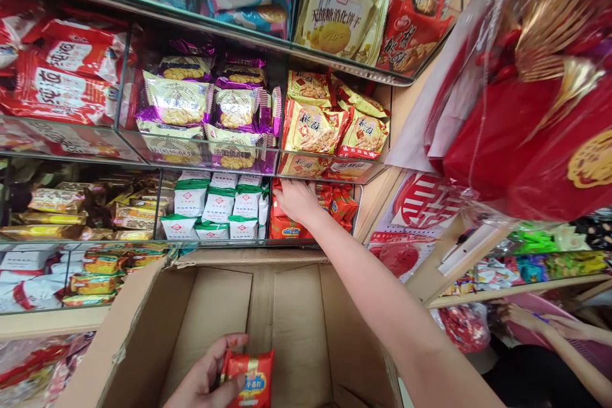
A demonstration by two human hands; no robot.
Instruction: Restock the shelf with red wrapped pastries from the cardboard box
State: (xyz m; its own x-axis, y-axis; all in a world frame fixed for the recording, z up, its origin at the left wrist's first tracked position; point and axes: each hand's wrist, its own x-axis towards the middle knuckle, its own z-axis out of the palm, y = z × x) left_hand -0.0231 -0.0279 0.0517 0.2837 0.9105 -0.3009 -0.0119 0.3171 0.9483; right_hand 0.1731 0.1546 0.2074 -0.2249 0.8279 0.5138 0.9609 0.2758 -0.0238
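My left hand [213, 376] is closed on a small red packet [251, 379] with a blue and yellow label, held over the open cardboard box [296, 319]. My right hand [297, 201] reaches into the lower shelf compartment among red packets [285, 227] of the same kind. Its fingertips are partly hidden under the shelf edge, and whether they grip a packet cannot be made out. White and green packets [217, 204] lie in the compartment just left of it.
Yellow and red cookie packs [313, 127] sit behind a clear front lip above my right hand. Red decorations in plastic [521, 134] hang at the right. Another person's arms [540, 322] show at the lower right.
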